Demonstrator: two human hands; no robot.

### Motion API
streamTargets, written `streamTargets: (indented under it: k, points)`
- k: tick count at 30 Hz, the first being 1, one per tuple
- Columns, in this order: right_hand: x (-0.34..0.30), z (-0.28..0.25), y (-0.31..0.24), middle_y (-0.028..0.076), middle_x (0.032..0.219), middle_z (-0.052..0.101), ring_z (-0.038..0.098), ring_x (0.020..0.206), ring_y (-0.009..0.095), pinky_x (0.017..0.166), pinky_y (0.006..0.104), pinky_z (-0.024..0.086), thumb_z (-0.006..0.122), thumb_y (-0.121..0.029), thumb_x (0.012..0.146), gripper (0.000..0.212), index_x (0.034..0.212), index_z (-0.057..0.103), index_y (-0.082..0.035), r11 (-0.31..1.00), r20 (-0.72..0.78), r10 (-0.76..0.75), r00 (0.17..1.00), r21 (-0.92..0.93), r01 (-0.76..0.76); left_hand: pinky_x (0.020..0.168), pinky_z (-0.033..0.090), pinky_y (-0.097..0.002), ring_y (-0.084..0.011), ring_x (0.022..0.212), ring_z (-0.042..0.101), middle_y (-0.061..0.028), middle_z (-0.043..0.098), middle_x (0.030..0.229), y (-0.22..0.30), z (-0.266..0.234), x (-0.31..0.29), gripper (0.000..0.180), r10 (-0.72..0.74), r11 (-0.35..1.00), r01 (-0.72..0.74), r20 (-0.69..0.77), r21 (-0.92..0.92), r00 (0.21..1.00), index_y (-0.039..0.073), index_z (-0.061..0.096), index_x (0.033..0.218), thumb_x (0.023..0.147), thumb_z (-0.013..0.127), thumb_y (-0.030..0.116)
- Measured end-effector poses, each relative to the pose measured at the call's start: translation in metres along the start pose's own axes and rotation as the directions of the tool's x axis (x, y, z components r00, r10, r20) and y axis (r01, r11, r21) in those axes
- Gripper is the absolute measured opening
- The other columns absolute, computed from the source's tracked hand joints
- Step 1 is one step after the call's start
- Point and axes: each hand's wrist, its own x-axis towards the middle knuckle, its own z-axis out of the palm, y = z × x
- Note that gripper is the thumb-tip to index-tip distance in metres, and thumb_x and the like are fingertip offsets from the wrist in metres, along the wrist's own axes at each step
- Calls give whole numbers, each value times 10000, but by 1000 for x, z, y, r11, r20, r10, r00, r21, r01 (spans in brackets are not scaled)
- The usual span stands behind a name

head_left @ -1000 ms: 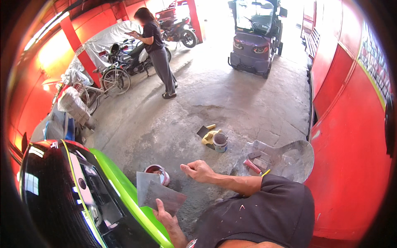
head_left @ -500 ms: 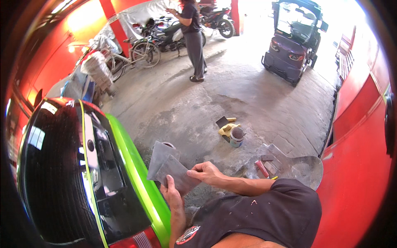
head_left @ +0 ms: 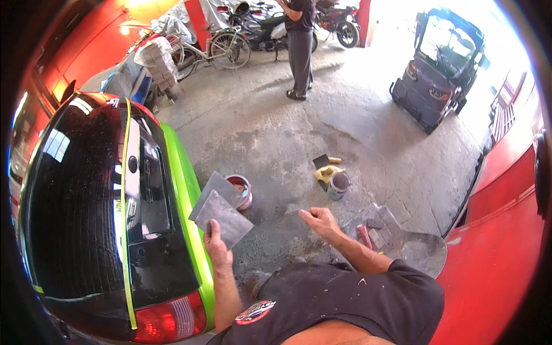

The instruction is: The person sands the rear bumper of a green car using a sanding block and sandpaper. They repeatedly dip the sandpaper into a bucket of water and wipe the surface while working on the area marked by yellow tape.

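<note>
My left hand (head_left: 217, 250) grips two thin grey square sheets, thumb on top. The upper sheet (head_left: 224, 218) has a dusty, speckled face, and the darker lower sheet (head_left: 215, 192) sticks out behind it. Whether they are sandpaper or stiff plates I cannot tell. To the right, my right hand (head_left: 323, 223) hovers apart from the sheets, fingers curled and thumb against the forefinger; nothing shows in it. Just beyond the sheets stands a reddish bucket (head_left: 246, 195), partly covered by them. Close on the left is a car with a dark rear window (head_left: 75, 218) and a bright green side panel (head_left: 183, 178).
A grey can (head_left: 339, 187), a yellow cloth (head_left: 329, 172) and a dark square sheet (head_left: 320, 161) lie ahead. A clear plastic piece (head_left: 417, 244) and a red tube (head_left: 364, 236) are at right. Beyond are a standing person (head_left: 299, 46), a three-wheeler (head_left: 440, 72), a bicycle (head_left: 227, 50) and motorcycles.
My right hand has let go of the sheets and moved right. My left hand has shifted left with them, leaving the bucket more exposed. The view has tilted downward.
</note>
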Motion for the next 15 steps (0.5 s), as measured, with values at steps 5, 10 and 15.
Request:
streamTargets:
  k: [5, 10, 15]
  points:
    - [1, 5, 33, 71, 804, 666, 588, 607, 156, 604, 322, 493, 691, -180, 864, 235, 1028, 654, -16, 986, -33, -143, 989, -87, 140, 983, 459, -411, -253, 1159, 545, -114, 543, 1292, -21, 14, -5, 423, -96, 994, 95, 18, 43, 995, 22, 485, 1338, 981, 565, 236]
    - [-6, 4, 32, 137, 712, 661, 609, 622, 184, 610, 366, 488, 679, -248, 883, 245, 952, 688, -12, 974, 88, 192, 978, -143, -178, 930, 492, -438, -251, 1094, 588, -100, 581, 1235, -30, -1, 4, 408, -210, 972, 211, -22, 100, 977, 41, 479, 1323, 974, 573, 232]
    - [19, -7, 51, 199, 722, 648, 625, 676, 370, 656, 459, 477, 545, -572, 881, 578, 914, 688, -13, 889, 91, 326, 941, -368, -273, 897, 514, -434, -264, 1054, 616, -101, 609, 1203, -57, -3, 46, 378, -361, 927, 365, -64, 88, 930, 45, 500, 1297, 970, 568, 224]
